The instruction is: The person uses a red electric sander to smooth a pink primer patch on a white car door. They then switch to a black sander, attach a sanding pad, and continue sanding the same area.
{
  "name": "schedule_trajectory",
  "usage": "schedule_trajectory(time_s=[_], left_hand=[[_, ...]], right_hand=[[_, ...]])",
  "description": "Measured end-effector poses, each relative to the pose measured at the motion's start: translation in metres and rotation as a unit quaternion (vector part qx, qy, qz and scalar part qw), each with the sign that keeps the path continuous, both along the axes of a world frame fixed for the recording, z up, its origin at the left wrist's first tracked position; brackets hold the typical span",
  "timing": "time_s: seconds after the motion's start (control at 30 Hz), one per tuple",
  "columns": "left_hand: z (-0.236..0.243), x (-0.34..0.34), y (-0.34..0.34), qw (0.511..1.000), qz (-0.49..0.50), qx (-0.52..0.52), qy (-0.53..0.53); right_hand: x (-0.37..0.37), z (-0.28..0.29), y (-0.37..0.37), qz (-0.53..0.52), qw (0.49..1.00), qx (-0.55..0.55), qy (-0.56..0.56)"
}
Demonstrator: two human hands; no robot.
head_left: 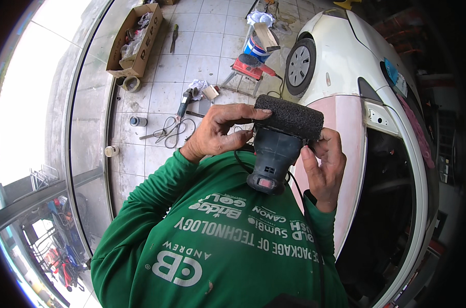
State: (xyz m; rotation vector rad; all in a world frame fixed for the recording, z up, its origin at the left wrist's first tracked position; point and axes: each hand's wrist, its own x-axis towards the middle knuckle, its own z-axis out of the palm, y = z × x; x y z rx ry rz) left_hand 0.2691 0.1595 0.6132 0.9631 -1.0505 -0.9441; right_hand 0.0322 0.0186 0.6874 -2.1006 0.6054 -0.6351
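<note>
In front of my chest is a dark grey power sander [273, 154], its body hanging down toward my green shirt. Across its upper end lies a coarse black sandpaper sheet [289, 117], curved over the base. My left hand [226, 128] has its fingers bent over the sheet's left end, with the thumb below near the sander. At the right end, my right hand [324, 167] pinches the lower corner between thumb and fingers. A black cord trails from the sander's body along my right side.
A white car [340, 56] with a pinkish filler patch stands close on my right. Ahead, a red sander [251, 65] rests on a small stool beside a blue bucket [256, 49]. An angle grinder [184, 102], a cord and a cardboard box [149, 46] are on the tiles.
</note>
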Motion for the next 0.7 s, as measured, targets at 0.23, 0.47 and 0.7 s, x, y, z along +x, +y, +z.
schedule_trajectory(time_s=[0.23, 0.47, 0.7], left_hand=[[-0.018, -0.012, -0.005, 1.0, 0.015, 0.014, -0.006], [-0.016, -0.01, -0.004, 1.0, -0.016, 0.016, 0.011], [-0.011, -0.005, -0.006, 0.997, -0.037, 0.009, 0.073]], right_hand=[[-0.008, -0.006, -0.004, -0.021, 0.998, 0.028, 0.054], [-0.011, -0.008, -0.007, 0.005, 0.998, 0.068, -0.016], [0.002, -0.015, -0.008, -0.076, 0.994, 0.075, -0.027]])
